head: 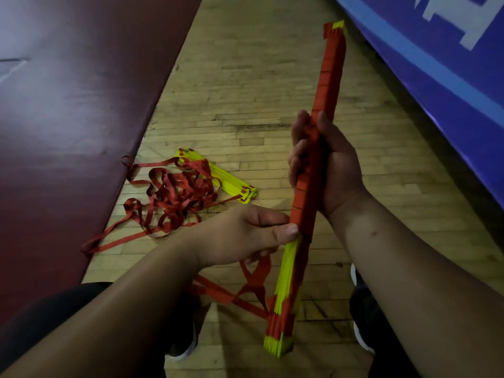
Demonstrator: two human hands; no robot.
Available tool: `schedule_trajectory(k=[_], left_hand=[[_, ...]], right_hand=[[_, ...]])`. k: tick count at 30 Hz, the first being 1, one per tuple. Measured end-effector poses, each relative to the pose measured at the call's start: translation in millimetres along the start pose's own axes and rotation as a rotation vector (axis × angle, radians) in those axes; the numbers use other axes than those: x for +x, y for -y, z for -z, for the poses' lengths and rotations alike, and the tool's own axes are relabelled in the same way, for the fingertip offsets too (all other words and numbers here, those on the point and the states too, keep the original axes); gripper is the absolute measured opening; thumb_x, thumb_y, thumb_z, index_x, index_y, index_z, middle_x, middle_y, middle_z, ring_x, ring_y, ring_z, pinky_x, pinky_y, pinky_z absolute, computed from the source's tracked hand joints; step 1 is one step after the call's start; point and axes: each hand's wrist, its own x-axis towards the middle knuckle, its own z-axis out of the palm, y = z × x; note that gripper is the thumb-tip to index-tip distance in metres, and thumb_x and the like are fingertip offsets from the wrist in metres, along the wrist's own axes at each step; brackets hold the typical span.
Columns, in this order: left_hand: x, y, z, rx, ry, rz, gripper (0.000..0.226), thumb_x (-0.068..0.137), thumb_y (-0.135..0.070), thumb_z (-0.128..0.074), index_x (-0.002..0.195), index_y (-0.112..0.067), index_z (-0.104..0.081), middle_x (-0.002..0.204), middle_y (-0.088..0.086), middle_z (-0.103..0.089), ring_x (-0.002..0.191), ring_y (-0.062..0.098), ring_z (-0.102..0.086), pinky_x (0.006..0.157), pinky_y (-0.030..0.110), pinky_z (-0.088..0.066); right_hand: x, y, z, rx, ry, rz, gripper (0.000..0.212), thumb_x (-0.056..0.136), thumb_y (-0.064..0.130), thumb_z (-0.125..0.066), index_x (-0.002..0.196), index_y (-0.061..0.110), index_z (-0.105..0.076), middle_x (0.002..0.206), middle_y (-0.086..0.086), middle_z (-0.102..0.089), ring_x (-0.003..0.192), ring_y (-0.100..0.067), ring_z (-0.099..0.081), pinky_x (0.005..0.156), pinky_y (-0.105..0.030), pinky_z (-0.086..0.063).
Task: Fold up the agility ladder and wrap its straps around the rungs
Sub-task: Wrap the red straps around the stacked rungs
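Observation:
A bundle of yellow rungs (328,75) stands tilted in front of me, its upper two thirds wound in red strap, its lower third bare yellow. My right hand (330,162) grips the bundle around its wrapped middle. My left hand (253,233) pinches the red strap against the bundle at the lower edge of the winding. Loose red strap (253,279) hangs from under my left hand to the bundle's bottom end. A second stack of yellow rungs (231,181) lies on the floor with a tangle of red straps (174,197) beside it.
A maroon mat (68,118) covers the left side, its edge touching the strap tangle. A blue mat (450,77) with white marks lies at the right. Wooden floor (245,91) runs between them. My shoes (185,347) and dark trouser legs show at the bottom.

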Motion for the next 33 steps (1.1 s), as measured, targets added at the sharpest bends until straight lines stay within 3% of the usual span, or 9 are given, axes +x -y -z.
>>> schedule_trajectory(k=[3, 8, 13, 18, 22, 25, 29, 33], left_hand=[[-2.6, 1.2, 3.3, 0.087, 0.003, 0.036, 0.041, 0.110, -0.037, -0.059, 0.072, -0.045, -0.074, 0.073, 0.007, -0.051, 0.058, 0.014, -0.053, 0.060, 0.031, -0.050], [0.2, 11.4, 5.6, 0.169, -0.059, 0.144, 0.034, 0.110, -0.035, -0.063, 0.084, -0.014, -0.067, 0.073, 0.003, -0.061, 0.054, 0.018, -0.053, 0.058, 0.028, -0.048], [7.8, 14.2, 4.3, 0.107, -0.177, 0.200, 0.019, 0.106, -0.028, -0.070, 0.091, -0.021, -0.078, 0.074, 0.001, -0.068, 0.054, 0.015, -0.050, 0.053, 0.023, -0.046], [12.1, 18.8, 3.3, 0.075, -0.225, 0.146, 0.015, 0.106, -0.023, -0.071, 0.103, -0.011, -0.079, 0.083, 0.002, -0.076, 0.055, 0.012, -0.050, 0.052, 0.022, -0.046], [11.5, 15.3, 2.6, 0.122, -0.252, 0.164, 0.015, 0.106, -0.031, -0.071, 0.094, -0.028, -0.078, 0.076, -0.001, -0.076, 0.052, 0.008, -0.052, 0.052, 0.022, -0.045], [12.3, 12.9, 2.6, 0.405, -0.281, 0.202, 0.020, 0.106, -0.044, -0.067, 0.099, -0.028, -0.077, 0.071, -0.003, -0.074, 0.057, 0.005, -0.061, 0.056, 0.020, -0.050], [14.7, 17.6, -11.2, 0.984, -0.347, 0.237, 0.048, 0.103, -0.070, -0.049, 0.099, -0.026, -0.068, 0.078, -0.005, -0.067, 0.073, 0.018, -0.067, 0.069, 0.036, -0.062], [20.0, 14.8, -29.9, 1.157, -0.412, 0.287, 0.068, 0.090, -0.093, -0.041, 0.086, -0.027, -0.059, 0.073, -0.008, -0.059, 0.068, 0.017, -0.063, 0.065, 0.036, -0.062]], right_hand=[[-0.6, -2.4, -5.0, -0.128, -0.110, 0.042, 0.018, 0.106, 0.037, -0.059, 0.108, 0.024, -0.072, 0.098, 0.004, -0.078, 0.065, -0.007, -0.070, 0.057, -0.026, -0.058], [-1.4, -7.9, -5.6, -0.272, -0.195, 0.044, 0.016, 0.107, 0.034, -0.061, 0.110, 0.022, -0.072, 0.100, 0.001, -0.080, 0.066, -0.012, -0.070, 0.060, -0.028, -0.058], [0.3, -7.8, -3.1, -0.342, -0.236, 0.047, 0.015, 0.106, 0.034, -0.063, 0.113, 0.023, -0.071, 0.102, 0.000, -0.080, 0.072, -0.013, -0.072, 0.064, -0.030, -0.059], [2.4, -5.9, -1.3, -0.351, -0.258, 0.062, 0.015, 0.106, 0.033, -0.064, 0.114, 0.023, -0.070, 0.101, 0.000, -0.080, 0.071, -0.012, -0.071, 0.062, -0.028, -0.057], [4.0, -1.8, -1.1, -0.370, -0.280, 0.069, 0.015, 0.105, 0.033, -0.066, 0.116, 0.023, -0.068, 0.100, 0.001, -0.080, 0.072, -0.012, -0.073, 0.063, -0.030, -0.058], [5.3, -4.4, -0.5, -0.419, -0.310, 0.087, 0.026, 0.104, 0.031, -0.069, 0.127, 0.020, -0.065, 0.099, -0.003, -0.080, 0.075, -0.016, -0.075, 0.065, -0.033, -0.061], [7.5, -14.0, 2.3, -0.462, -0.367, 0.143, 0.023, 0.102, 0.027, -0.075, 0.122, 0.017, -0.069, 0.102, -0.010, -0.081, 0.082, -0.025, -0.077, 0.071, -0.041, -0.066], [10.0, -22.9, 5.1, -0.444, -0.431, 0.176, 0.023, 0.100, 0.028, -0.078, 0.120, 0.018, -0.071, 0.103, -0.012, -0.081, 0.083, -0.026, -0.078, 0.072, -0.042, -0.065]])
